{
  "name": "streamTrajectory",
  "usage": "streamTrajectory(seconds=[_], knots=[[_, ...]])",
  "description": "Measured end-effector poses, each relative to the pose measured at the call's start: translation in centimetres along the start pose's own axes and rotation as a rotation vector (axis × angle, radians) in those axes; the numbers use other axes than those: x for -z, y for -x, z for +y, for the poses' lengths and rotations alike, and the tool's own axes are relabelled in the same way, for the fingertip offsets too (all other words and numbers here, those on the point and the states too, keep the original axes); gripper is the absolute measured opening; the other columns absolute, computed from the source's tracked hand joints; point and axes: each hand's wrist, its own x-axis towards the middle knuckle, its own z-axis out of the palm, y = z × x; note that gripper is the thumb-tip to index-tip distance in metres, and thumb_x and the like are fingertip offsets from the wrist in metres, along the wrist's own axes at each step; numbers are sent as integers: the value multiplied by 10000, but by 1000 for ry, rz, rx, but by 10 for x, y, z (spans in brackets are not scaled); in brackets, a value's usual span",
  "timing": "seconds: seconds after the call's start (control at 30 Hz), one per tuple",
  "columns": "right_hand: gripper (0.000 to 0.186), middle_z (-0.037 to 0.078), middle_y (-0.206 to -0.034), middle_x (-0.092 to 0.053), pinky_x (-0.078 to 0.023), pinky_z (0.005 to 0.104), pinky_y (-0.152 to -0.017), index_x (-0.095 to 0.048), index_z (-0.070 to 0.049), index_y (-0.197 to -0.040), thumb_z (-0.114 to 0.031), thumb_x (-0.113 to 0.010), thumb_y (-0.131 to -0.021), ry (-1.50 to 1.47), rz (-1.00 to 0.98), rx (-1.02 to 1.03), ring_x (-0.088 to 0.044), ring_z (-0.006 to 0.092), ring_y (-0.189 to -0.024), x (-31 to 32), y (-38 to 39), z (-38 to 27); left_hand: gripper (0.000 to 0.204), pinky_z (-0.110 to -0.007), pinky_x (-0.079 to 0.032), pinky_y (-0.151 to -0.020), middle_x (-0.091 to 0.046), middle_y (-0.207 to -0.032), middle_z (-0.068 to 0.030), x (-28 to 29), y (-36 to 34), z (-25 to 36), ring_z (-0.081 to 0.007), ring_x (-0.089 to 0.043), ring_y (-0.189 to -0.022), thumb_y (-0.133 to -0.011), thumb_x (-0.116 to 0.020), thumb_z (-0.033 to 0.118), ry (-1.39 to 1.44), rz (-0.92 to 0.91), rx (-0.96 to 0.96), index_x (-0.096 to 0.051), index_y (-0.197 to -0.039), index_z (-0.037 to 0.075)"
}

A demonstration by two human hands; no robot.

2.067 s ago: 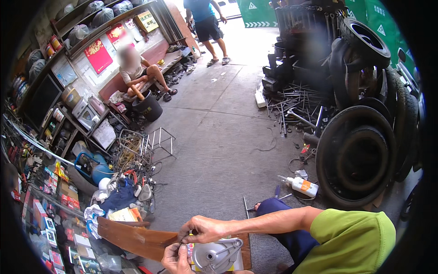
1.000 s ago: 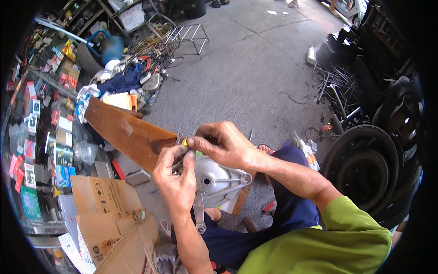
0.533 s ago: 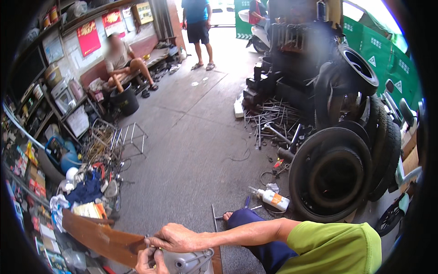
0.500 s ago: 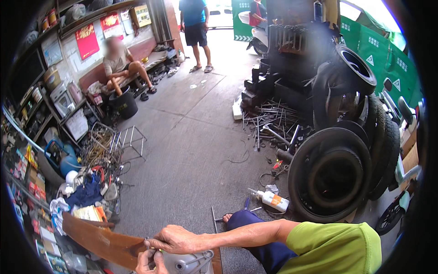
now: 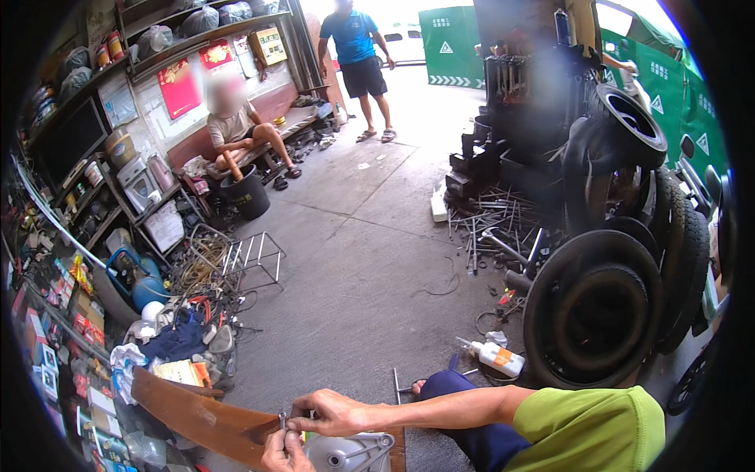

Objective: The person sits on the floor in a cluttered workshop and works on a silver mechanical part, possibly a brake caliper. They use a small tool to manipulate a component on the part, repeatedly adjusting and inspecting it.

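Observation:
At the lower edge, my left hand [image 5: 285,454] pinches a small, slim metal piece [image 5: 283,420] that looks like a bolt or pin and stands upright. My right hand [image 5: 334,412] reaches in from the right with fingers curled and closed, their tips against the same piece. A bit of yellow-green shows beneath the right fingers, too small to name. Just below the hands lies a grey cast-metal part [image 5: 350,451] with a round hole and ribs, partly cut off by the frame's edge. Under it and to its left is a long brown board [image 5: 200,417].
A white squeeze bottle [image 5: 500,359] lies by my knee, near a tyre with wheel [image 5: 594,311]. Metal rods and tools [image 5: 503,224] are heaped beyond. At left are a wire rack [image 5: 255,259] and crowded shelves. One person [image 5: 236,134] sits; another [image 5: 355,59] stands.
My view has shifted, so the scene sits farther right and lower. My hands stay together over the metal part; the small piece now shows more plainly. The standing person's arms have moved outward.

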Motion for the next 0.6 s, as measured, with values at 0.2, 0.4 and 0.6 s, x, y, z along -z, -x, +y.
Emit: streamTrajectory(seconds=[0.2, 0.4, 0.6], knots=[[267, 134, -799, -670, -500, 352, -671, -635, 20, -953, -243, -608, -925, -137, -34, 8, -633, 192, -760, 4, -6, 1, 269, -238, -395, -569, -556, -716, 8, 8, 0, 14, -82, -475, -626, -979, -521, 224, 150, -80, 163, -626, -900, -10], [245, 17, -807, -629, -480, 267, -716, -625, -5, -914, -245, -678, -908, -485, 174, -180, -566, 86, -782, 16, -20, 11, 179, -169, -316, -454, -485, -645, 63, 7, -8, 24, -26, -415, -521, -957, -577, 227, 497, -24, 437, -611, -852, 86], [173, 47, -765, -653, -489, 264, -664, -645, 9, -859, -160, -675, -883, -593, 188, -230, -610, 102, -737, 15, -8, -3, 123, -159, -297, -428, -476, -630, 76, 5, -12, 5, -12, -380, -485, -928, -611, 171, 483, 96, 399, -658, -998, 83]])
